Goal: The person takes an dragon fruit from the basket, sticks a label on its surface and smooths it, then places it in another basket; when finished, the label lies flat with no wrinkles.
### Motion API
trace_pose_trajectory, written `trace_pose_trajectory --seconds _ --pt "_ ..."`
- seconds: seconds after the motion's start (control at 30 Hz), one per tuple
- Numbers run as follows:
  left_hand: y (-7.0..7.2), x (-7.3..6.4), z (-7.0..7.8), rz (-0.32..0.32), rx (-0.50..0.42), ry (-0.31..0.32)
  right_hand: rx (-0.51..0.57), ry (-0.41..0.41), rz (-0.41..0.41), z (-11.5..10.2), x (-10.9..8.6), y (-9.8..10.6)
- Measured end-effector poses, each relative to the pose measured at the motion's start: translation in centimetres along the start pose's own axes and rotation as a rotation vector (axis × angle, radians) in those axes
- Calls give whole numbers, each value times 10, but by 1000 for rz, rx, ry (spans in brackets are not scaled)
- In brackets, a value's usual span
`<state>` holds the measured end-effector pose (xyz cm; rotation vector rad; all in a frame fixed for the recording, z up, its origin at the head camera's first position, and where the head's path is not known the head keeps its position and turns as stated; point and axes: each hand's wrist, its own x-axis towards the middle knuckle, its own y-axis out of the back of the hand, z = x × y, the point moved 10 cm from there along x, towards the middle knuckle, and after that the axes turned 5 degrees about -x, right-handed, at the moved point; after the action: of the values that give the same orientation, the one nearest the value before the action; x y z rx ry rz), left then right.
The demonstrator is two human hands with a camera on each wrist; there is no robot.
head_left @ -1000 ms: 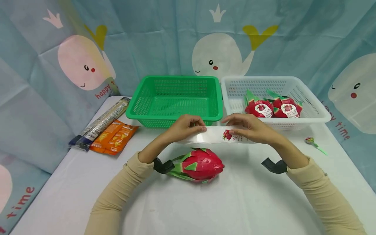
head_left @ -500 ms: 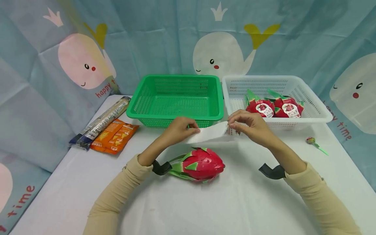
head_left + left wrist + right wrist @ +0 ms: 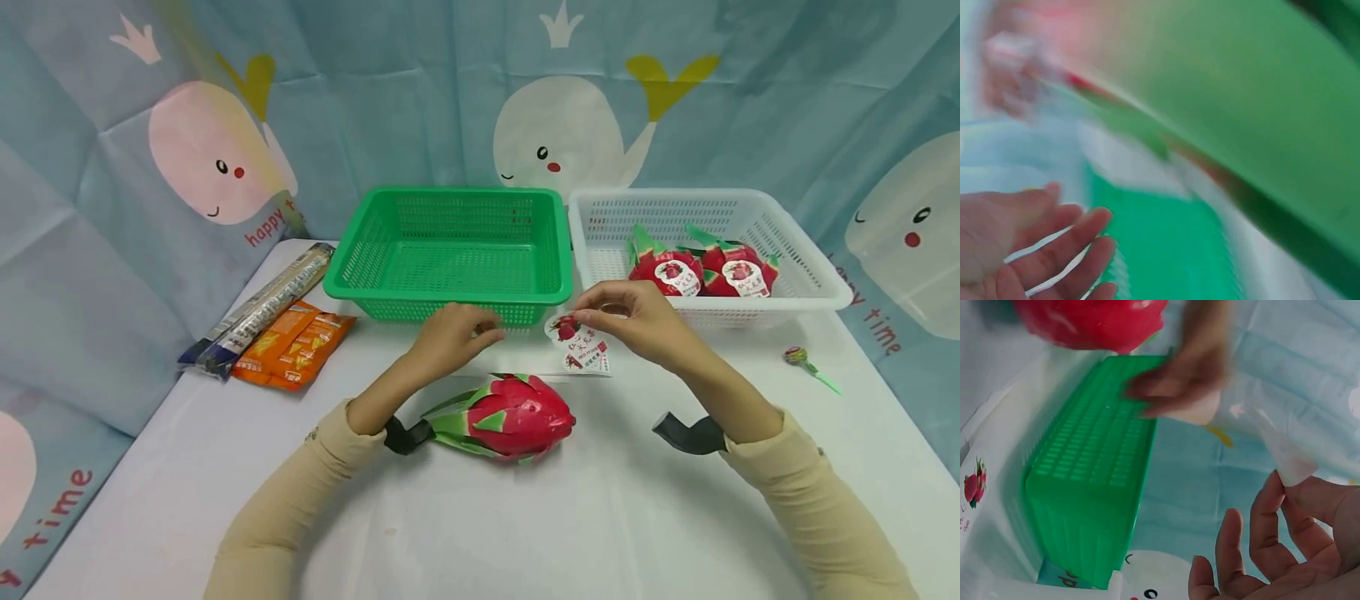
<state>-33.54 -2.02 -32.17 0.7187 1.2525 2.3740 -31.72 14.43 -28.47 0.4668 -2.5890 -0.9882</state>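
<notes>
My right hand (image 3: 633, 321) pinches the edge of a white sticker (image 3: 567, 332) printed with a red dragon fruit. In the right wrist view, the curled sticker (image 3: 1288, 456) hangs between thumb and index finger. My left hand (image 3: 453, 337) holds nothing, its fingers (image 3: 1079, 244) loosely bent and apart in the left wrist view. Below the hands, a white backing strip (image 3: 525, 363) with a printed end appears to lie on the table. In front of it a red dragon fruit (image 3: 525, 417) lies on its side, green leaves to the left.
A green basket (image 3: 450, 293) stands at the back. Beside it, a white basket (image 3: 787, 302) holds two dragon fruits (image 3: 738, 271) with round stickers. An orange snack bag (image 3: 296, 346) and a long silvery packet (image 3: 262, 304) lie left; a lollipop (image 3: 806, 367) lies right.
The strip was held between both hands; my right hand has peeled the sticker off it. My left hand has let go of the strip, which has dropped lower.
</notes>
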Motion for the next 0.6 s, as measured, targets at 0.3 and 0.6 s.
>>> trace_pose_trajectory --seconds 0.3,0.6 --pt "29 5 70 22 -218 -96 63 68 -57 -10 5 -16" --pt "27 -5 47 134 -297 45 82 -6 65 4 -10 -10"
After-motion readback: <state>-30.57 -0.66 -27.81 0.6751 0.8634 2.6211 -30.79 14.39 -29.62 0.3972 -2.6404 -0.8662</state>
